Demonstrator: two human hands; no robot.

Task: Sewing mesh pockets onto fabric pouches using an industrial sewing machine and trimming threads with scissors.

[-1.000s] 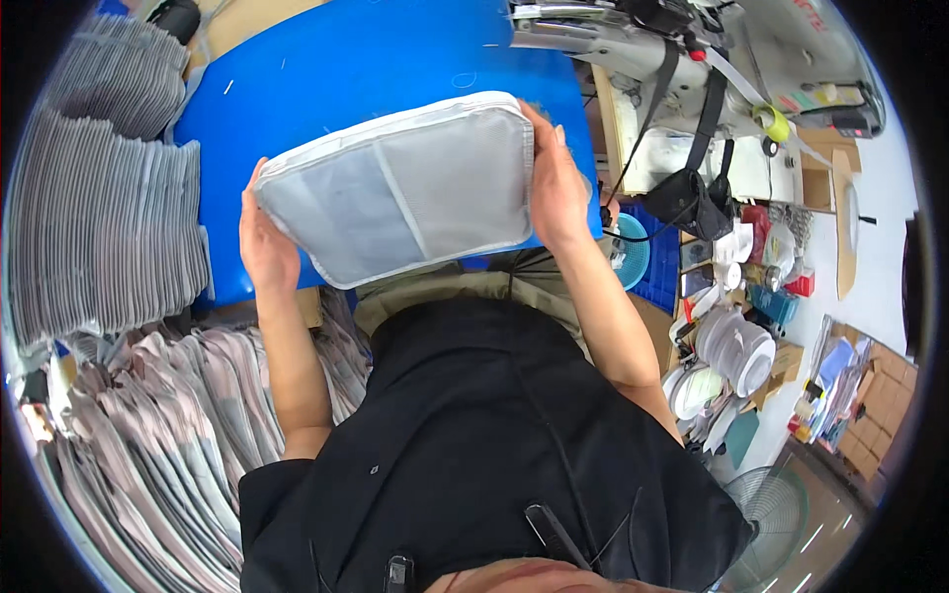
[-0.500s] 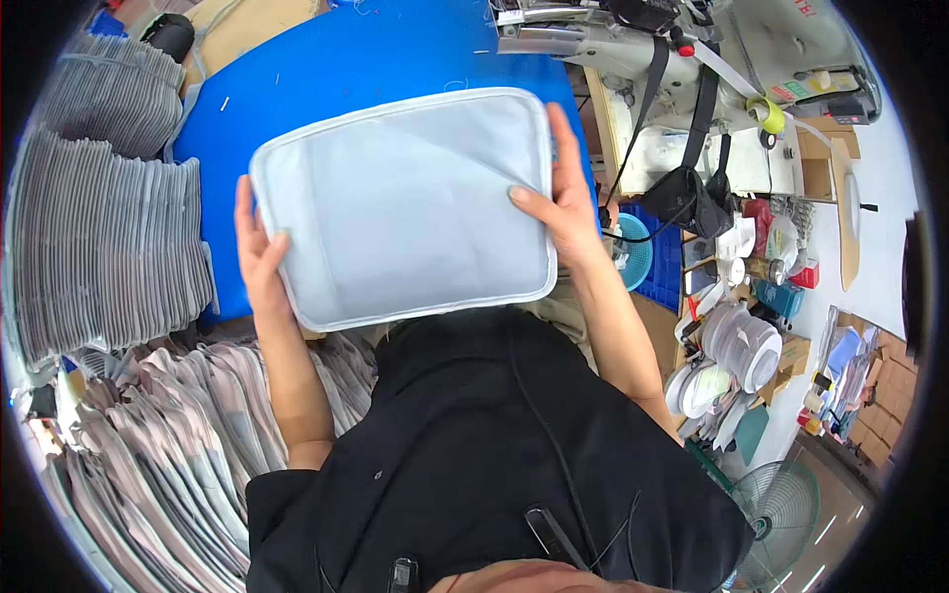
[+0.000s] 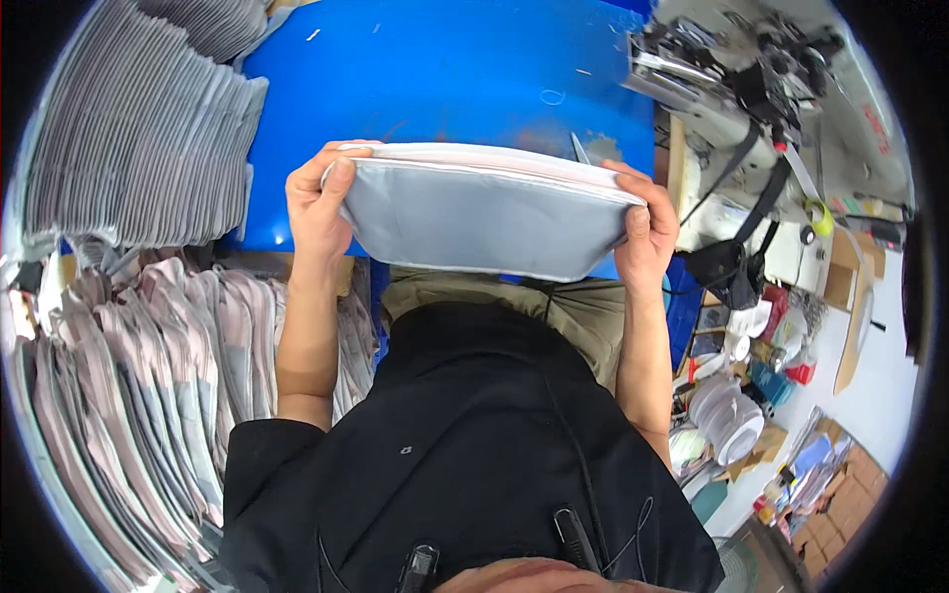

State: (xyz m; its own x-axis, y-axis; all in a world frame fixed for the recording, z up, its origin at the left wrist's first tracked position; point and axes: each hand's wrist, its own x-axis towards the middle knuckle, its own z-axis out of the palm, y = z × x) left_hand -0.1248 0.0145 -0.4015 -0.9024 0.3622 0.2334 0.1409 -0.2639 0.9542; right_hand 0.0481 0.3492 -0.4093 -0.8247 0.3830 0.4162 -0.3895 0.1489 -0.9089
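Note:
A rounded, rectangular grey fabric piece [image 3: 484, 219] with pale piped edging is held up near the blue tabletop's front edge, tilted so its upper edge shows. Along that edge several pale and pinkish layers lie together; whether it is one pouch or separate panels, I cannot tell. My left hand [image 3: 321, 208] grips its left corner, thumb on the grey face and fingers behind. On the opposite corner my right hand [image 3: 647, 237] is closed the same way. Behind the piece, a thin pointed metal tool [image 3: 580, 148] lies partly hidden on the tabletop.
Tall stacks of grey fabric pieces [image 3: 129, 138] border the blue tabletop [image 3: 465, 69] on the left. Below them hang or stand many pinkish-grey pieces [image 3: 168, 346]. At the right are a sewing machine [image 3: 702, 109], a black pouch [image 3: 727, 272] and white round containers [image 3: 727, 415].
The fabric piece has come down and tipped, so its layered upper edge shows instead of its full face. Both hands now hold its upper corners.

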